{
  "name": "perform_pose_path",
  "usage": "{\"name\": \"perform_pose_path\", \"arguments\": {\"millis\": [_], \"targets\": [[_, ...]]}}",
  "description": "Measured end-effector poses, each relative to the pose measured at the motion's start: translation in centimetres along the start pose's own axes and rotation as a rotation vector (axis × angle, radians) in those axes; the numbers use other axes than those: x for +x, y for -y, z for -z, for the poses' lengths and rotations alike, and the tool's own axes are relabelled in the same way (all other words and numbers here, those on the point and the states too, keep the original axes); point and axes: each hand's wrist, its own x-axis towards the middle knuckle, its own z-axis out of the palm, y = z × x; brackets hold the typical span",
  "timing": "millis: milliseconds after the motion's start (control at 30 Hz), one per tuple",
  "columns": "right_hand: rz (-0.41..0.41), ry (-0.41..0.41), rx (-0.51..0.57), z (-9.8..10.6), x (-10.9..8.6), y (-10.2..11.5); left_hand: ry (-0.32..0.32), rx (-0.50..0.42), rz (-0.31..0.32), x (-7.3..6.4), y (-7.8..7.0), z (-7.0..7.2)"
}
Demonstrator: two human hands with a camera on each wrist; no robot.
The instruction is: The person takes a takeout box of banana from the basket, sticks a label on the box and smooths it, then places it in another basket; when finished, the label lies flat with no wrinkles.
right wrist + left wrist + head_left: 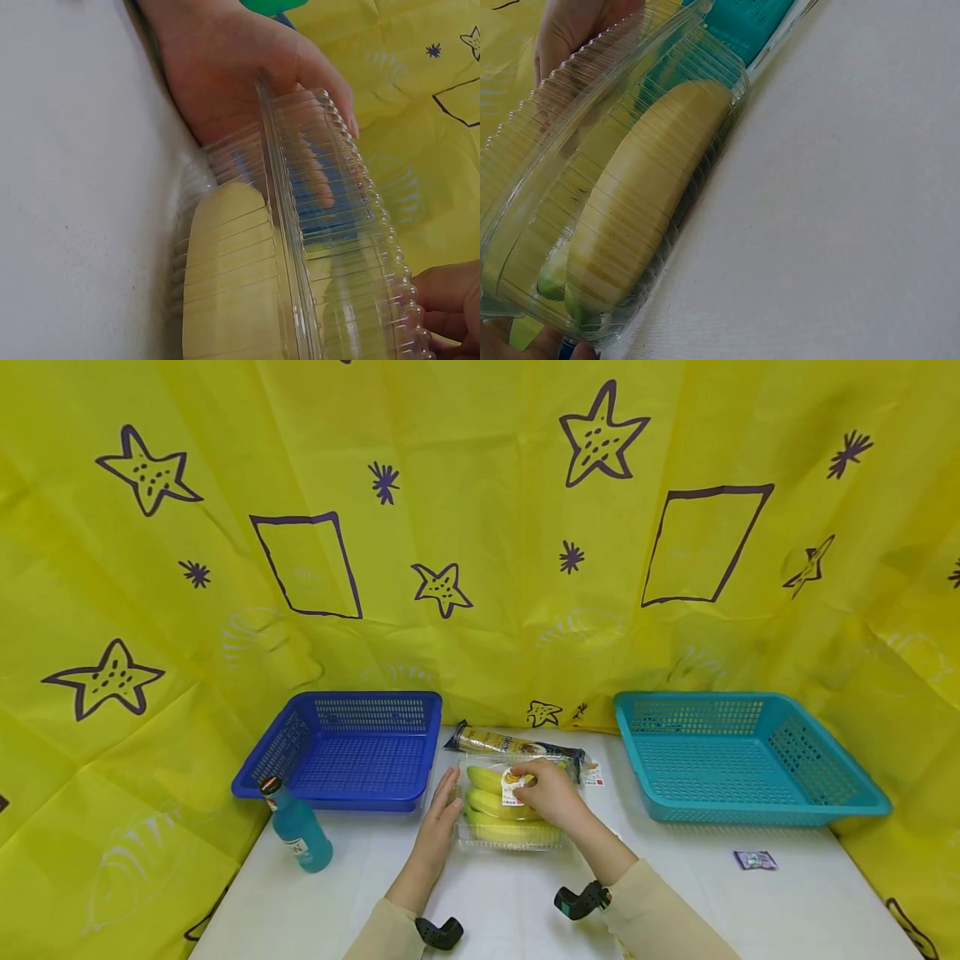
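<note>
A clear plastic clamshell box [510, 837] of bananas [495, 803] sits on the table with its lid down. My left hand [441, 827] rests along the box's left side, fingers fairly straight; the right wrist view shows this left hand [225, 71] with its palm at the box's end. Over the lid, my right hand [553, 792] has thumb and forefinger at the right edge of a white label [513, 787] with a banana picture, pinching it. The left wrist view has the right hand [577, 34] behind the lid's ridged edge.
Behind the box lies a long packaged snack [495, 742]. A blue basket [330, 793] stands back left, a teal basket [750, 814] back right. The bottle of blue drink [302, 828] leans in view at left; a small purple packet [755, 860] lies at right.
</note>
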Motion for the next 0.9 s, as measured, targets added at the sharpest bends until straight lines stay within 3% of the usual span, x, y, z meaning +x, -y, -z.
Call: {"name": "perform_pose_path", "arguments": {"millis": [333,900], "targets": [[0.02,-0.007,-0.044,-0.1,0.1,0.33,0.0,-0.016,0.016,-0.03,-0.09,0.05],[0.094,-0.003,-0.206,-0.51,0.34,0.48,-0.012,-0.002,-0.011,-0.15,-0.22,-0.09]]}}
